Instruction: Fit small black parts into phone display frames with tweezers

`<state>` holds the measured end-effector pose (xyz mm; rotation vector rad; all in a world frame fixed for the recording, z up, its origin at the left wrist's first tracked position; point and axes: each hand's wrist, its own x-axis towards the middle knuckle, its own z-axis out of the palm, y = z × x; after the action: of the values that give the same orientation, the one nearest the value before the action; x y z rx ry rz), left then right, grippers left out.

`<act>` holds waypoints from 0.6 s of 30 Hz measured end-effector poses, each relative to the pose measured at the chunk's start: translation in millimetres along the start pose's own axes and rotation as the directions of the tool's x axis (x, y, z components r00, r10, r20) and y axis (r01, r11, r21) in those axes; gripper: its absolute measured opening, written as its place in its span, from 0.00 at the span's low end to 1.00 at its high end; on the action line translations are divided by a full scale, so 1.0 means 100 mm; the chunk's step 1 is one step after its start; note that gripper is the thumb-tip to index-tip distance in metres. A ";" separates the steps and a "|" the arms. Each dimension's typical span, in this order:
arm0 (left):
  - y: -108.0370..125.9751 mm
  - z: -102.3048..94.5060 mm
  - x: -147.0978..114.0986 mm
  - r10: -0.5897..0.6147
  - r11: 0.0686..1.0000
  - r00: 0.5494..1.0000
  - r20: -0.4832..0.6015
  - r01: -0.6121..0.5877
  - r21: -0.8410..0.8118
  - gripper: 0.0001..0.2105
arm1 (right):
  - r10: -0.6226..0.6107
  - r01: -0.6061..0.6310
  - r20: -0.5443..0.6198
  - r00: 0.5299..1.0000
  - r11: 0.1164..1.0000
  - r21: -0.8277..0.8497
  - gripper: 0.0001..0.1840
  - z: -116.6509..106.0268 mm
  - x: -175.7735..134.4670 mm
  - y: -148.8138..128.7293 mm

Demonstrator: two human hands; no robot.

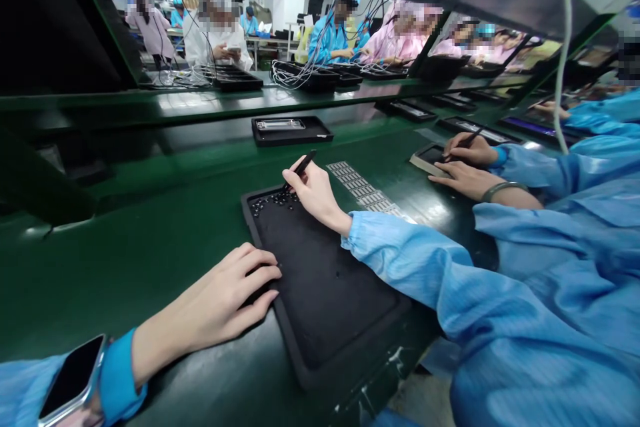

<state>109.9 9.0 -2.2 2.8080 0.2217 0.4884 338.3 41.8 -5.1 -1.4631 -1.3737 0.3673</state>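
A shallow black tray (320, 293) lies on the green bench. Small dark parts (270, 202), some with bright spots, are scattered in its far left corner. My right hand (316, 190) is closed around black tweezers (300, 168), whose lower end points down among those parts. My left hand (240, 290) lies with its fingers stretched and slightly apart, fingertips against the tray's left rim. Just right of the tray is a sheet of small rectangular pieces (363, 188) in rows.
Farther back sits another black tray (320, 128) holding a metallic part (280, 124). At right, a co-worker's hands (470, 167) work over a small pad (425, 161). A white cable (563, 60) hangs there. Trays and loose wires line the raised shelf (200, 103) behind.
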 end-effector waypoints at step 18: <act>0.00 0.00 0.00 -0.005 0.999 1.000 0.017 0.005 -0.040 0.09 | 0.079 -0.082 0.039 0.996 0.992 0.098 0.10 -0.20 0.12 -0.04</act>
<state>110.3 9.1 -1.8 2.7707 0.2127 0.4624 355.2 41.9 10.6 -1.4383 -1.3078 0.5080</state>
